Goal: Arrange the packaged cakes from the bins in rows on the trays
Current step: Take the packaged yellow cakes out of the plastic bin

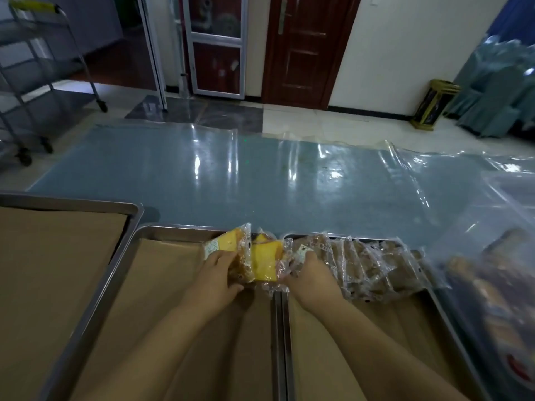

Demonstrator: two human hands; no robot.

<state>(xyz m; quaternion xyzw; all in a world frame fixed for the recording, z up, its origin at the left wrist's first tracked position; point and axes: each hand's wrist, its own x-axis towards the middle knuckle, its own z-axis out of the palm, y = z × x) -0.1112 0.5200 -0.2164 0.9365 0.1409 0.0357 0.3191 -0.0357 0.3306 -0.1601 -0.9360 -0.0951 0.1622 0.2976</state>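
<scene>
With the left hand [218, 274] and right hand [311, 274] each curling its fingers round yellow packaged cakes [265, 261] at the middle tray's [173, 229] 1 o'clock corner, lay them flat and evenly overlapped, matching the brown row [370, 264] along the right tray's [376, 342] 12 o'clock edge.

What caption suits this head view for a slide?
Left hand and right hand hold wrapped yellow cakes over the middle tray, beside a cake row on the right tray.

Three trays sit side by side on the table [231, 175]: left tray [72, 199], middle tray [179, 228], right tray [451, 322]. Row of packaged cakes [376, 267] along the right tray's far edge. Loose cakes [265, 261] over the middle/right seam. Bin [498, 285] far right.
</scene>
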